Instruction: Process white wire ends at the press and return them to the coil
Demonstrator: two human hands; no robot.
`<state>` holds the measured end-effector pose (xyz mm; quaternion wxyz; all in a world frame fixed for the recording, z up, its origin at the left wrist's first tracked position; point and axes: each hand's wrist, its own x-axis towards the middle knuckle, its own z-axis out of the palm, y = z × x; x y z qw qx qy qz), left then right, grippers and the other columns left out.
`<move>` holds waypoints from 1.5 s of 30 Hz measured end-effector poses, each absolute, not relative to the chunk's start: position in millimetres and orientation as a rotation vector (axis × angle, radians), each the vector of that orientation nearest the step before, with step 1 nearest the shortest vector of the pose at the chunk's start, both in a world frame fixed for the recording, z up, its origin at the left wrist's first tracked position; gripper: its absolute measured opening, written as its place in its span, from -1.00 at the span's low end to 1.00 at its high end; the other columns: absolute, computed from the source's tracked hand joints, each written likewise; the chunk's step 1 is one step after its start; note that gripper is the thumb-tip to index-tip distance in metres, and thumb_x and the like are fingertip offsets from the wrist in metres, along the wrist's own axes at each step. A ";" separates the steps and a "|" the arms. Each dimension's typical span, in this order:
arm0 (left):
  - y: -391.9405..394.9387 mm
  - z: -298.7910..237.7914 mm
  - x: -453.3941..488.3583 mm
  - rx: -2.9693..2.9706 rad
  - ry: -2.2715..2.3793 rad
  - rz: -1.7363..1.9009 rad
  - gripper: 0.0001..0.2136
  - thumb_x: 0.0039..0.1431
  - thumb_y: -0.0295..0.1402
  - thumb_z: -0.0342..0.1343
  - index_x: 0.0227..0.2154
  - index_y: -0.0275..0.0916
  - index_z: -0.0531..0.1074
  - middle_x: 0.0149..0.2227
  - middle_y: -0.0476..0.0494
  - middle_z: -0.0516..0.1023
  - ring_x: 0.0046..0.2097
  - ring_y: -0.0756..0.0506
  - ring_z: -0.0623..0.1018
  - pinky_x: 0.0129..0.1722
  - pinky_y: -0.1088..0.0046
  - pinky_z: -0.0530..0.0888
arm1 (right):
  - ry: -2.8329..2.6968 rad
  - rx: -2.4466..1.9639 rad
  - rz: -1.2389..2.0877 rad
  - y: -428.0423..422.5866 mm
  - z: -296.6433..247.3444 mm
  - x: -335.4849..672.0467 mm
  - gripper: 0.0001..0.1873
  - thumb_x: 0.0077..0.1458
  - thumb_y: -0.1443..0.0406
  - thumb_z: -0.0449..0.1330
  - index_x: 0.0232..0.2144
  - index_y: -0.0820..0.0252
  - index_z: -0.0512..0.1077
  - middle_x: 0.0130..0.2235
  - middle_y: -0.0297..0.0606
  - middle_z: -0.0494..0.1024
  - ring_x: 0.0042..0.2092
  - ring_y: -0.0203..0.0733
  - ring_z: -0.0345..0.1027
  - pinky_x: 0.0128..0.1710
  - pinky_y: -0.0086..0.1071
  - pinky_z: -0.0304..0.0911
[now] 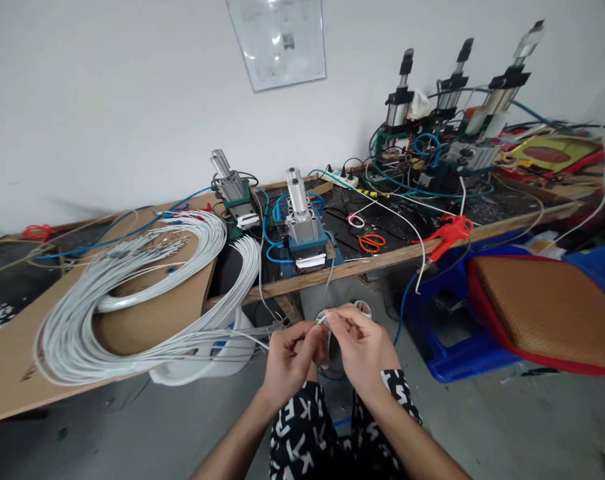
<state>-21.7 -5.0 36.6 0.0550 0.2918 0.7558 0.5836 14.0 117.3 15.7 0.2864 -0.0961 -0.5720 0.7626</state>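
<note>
My left hand (293,353) is closed, thumb and forefinger pinched on a white cable (255,341) near its end. Against it, my right hand (359,343) pinches the cable's tip; the fingers hide most of that end. Both hands are over my lap, just in front of the table edge. The cable seems to come from a large coiled bundle of white cables (72,327) on the left. Beyond my hands stands a small pneumatic machine (305,230) with a metal cylinder and a white piece at its front.
A second such machine (232,190) stands left of it, and taller ones (399,113) at the back right. Orange-handled scissors (372,243) and a red air gun (449,233) lie on the table. A white bucket (207,370) is below the bundle. At right is a blue stool (442,360).
</note>
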 end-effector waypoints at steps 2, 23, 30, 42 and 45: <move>-3.5 36.5 -21.4 0.895 2.307 1.778 -0.60 0.38 -0.22 0.02 -0.58 -0.28 0.42 -0.65 -0.03 0.47 -0.58 0.02 0.47 -0.52 0.56 0.39 | -1.535 -0.239 2.044 118.3 16.7 13.5 -0.81 0.11 0.18 0.29 -0.45 0.16 0.57 -0.46 -0.30 0.53 -0.42 -0.25 0.38 -0.41 -0.40 0.30; -17.2 51.4 -30.9 1.354 2.505 1.423 -0.64 0.29 -0.49 0.15 0.12 -0.19 0.46 -0.28 -0.11 0.69 -0.33 0.00 0.64 -0.33 0.63 0.54 | -1.462 -0.089 2.417 130.6 18.0 13.0 -0.81 0.08 0.16 0.34 -0.39 0.17 0.60 -0.51 -0.35 0.53 -0.48 -0.32 0.34 -0.46 -0.46 0.24; -15.1 47.5 -28.7 1.359 2.465 1.581 -0.64 0.25 -0.54 0.16 0.10 -0.24 0.49 -0.39 -0.04 0.69 -0.46 0.05 0.62 -0.39 0.66 0.54 | -1.475 -0.075 2.406 130.7 12.5 11.2 -0.79 0.11 0.16 0.31 -0.43 0.19 0.58 -0.57 -0.40 0.45 -0.55 -0.38 0.22 -0.52 -0.49 0.16; -8.5 39.3 -21.4 0.786 2.242 1.877 -0.74 0.27 -0.32 0.19 -0.03 -0.31 0.49 -0.50 -0.02 0.60 -0.51 0.02 0.55 -0.45 0.56 0.52 | -1.792 -0.040 1.905 132.3 8.2 15.3 -0.80 0.23 0.22 0.21 -0.40 0.18 0.53 -0.45 -0.33 0.47 -0.42 -0.30 0.30 -0.41 -0.42 0.19; -8.2 41.0 -23.8 0.710 2.089 1.774 -0.74 0.30 -0.20 0.15 -0.24 -0.34 0.52 -0.48 -0.10 0.59 -0.47 0.01 0.55 -0.45 0.56 0.51 | -1.723 -0.030 2.023 133.5 9.1 14.3 -0.80 0.22 0.22 0.21 -0.41 0.18 0.51 -0.47 -0.34 0.46 -0.44 -0.30 0.31 -0.43 -0.43 0.20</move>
